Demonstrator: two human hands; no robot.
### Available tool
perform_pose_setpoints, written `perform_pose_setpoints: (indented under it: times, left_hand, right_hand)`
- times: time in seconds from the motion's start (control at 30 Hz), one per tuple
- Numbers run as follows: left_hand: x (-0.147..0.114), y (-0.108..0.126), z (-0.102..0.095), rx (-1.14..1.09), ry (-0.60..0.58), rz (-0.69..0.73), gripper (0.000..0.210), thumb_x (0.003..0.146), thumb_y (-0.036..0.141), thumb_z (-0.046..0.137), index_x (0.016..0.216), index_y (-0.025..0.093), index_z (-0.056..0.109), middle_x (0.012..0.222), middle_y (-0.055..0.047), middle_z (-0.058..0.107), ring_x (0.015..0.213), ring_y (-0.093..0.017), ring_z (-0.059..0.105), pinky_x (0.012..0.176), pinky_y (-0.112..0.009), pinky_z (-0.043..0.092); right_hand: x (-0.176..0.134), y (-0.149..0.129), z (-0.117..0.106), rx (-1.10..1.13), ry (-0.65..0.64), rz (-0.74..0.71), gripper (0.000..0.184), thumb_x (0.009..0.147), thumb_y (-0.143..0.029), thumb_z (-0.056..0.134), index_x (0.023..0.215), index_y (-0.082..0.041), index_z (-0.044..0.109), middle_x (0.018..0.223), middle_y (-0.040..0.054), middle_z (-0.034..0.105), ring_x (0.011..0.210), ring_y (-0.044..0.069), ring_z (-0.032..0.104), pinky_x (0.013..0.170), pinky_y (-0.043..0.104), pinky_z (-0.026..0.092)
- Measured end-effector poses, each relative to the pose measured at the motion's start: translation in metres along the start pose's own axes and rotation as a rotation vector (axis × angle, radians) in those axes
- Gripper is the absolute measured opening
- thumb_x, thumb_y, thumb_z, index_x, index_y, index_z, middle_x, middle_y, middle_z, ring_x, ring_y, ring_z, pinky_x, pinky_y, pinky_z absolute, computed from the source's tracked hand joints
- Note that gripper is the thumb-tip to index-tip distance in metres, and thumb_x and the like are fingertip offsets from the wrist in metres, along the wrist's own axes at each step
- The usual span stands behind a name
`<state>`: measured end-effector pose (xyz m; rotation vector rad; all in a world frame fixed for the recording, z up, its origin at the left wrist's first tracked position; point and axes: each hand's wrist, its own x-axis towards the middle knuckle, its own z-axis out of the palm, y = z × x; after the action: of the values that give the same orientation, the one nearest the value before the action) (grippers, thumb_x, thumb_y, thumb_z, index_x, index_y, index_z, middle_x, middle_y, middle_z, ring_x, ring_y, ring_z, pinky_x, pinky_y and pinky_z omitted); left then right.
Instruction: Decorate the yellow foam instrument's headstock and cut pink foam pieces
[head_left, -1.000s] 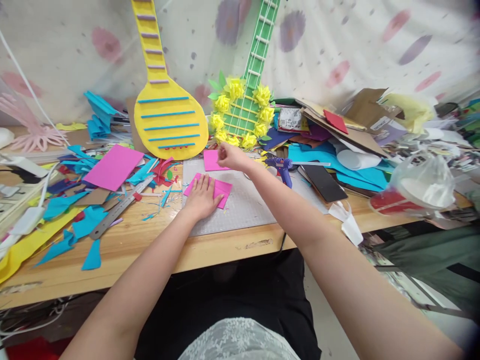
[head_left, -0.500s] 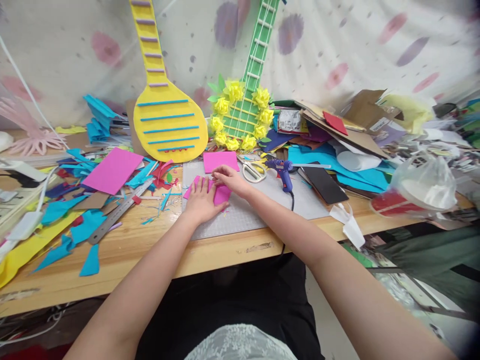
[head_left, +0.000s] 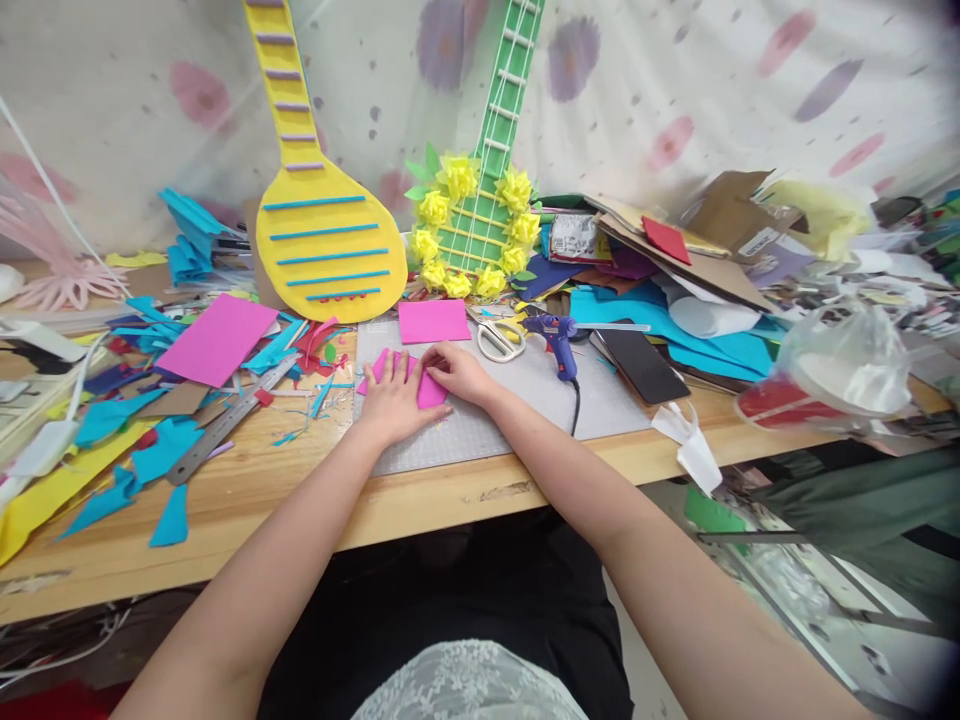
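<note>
A small pink sheet [head_left: 431, 393], paper or thin foam, lies on the grey cutting mat [head_left: 480, 440] and is partly covered by my hands. My left hand [head_left: 391, 403] rests flat on it with the fingers spread. At the sheet's upper right, my right hand [head_left: 459, 373] has its fingers bent and pinched together at the edge; the fingertips are partly hidden. A second pink piece [head_left: 433, 321] lies just beyond. Cream-handled scissors [head_left: 501, 338] and a blue glue gun [head_left: 556, 345] with a clear stick are right of my hands.
A yellow paper instrument [head_left: 334, 245] and a green one [head_left: 472, 235] ringed with yellow flowers lean at the back. Left are a larger pink sheet [head_left: 217, 340], a metal ruler [head_left: 229, 420] and blue scraps. Right are a black phone [head_left: 643, 365] and a bagged tub [head_left: 825, 370].
My right hand's fingers have curled in and closed at the pink sheet's edge. My left hand stays flat on it. The whole view has shifted slightly.
</note>
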<state>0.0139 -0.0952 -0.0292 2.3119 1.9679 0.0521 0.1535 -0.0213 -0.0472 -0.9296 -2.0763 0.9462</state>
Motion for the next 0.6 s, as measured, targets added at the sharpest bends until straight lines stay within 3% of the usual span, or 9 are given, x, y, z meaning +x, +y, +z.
perform_pose_setpoints:
  times: [0.33,0.47,0.6]
  left_hand:
    - [0.002,-0.003,-0.011,-0.119,-0.084,-0.018,0.093,0.079,0.067,0.038,0.146,0.007,0.016,0.152,-0.020,0.011,0.141,-0.035,0.002,0.108,-0.061,0.002]
    - [0.005,-0.017,-0.016,-0.277,-0.042,-0.059,0.085,0.082,0.050,0.046,0.147,0.012,0.009,0.151,-0.017,0.019,0.140,-0.029,0.017,0.111,-0.053,0.009]
    - [0.010,-0.035,-0.018,-0.344,0.010,-0.112,0.077,0.084,0.047,0.044,0.147,0.014,0.014,0.148,-0.016,0.029,0.134,-0.024,0.033,0.110,-0.039,0.025]
  right_hand:
    - [-0.007,-0.003,0.000,-0.019,-0.072,-0.067,0.034,0.071,-0.001,0.048,0.102,-0.013,0.054,0.101,0.0065,0.056,0.087,0.011,0.059,0.085,0.028,0.049]
    - [-0.007,-0.005,-0.003,-0.099,-0.105,-0.101,0.030,0.074,-0.003,0.048,0.100,-0.013,0.057,0.102,0.0081,0.058,0.089,0.013,0.058,0.087,0.031,0.047]
    - [-0.006,-0.007,-0.004,-0.190,-0.133,-0.204,0.020,0.079,-0.007,0.048,0.090,-0.014,0.063,0.101,0.0092,0.062,0.100,0.017,0.055,0.094,0.034,0.042]
